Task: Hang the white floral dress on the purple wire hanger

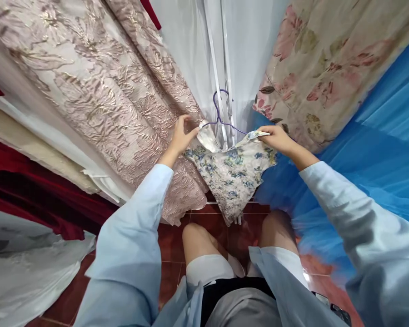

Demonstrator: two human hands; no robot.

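Observation:
A white garment with a blue and green floral print point(231, 172) hangs in front of me on a purple hanger point(218, 113). The hanger's hook stands up beside white hanging straps. My right hand point(277, 138) pinches the garment's right shoulder, its fabric drawn out toward my fingers. At the left shoulder, my left hand point(181, 136) has its thumb and fingers apart, with the thumb tip against or very close to the fabric edge. Some left fingertips are partly hidden, against a pink textured fabric behind.
Pink brocade fabric point(122, 100) hangs at left, near dark red fabric point(37, 195). White cloth point(184, 27) hangs behind the hanger. Flower-printed fabric point(320, 81) and blue tulle point(381, 150) hang at right. Red floor tiles point(172, 240) lie below, around my knees.

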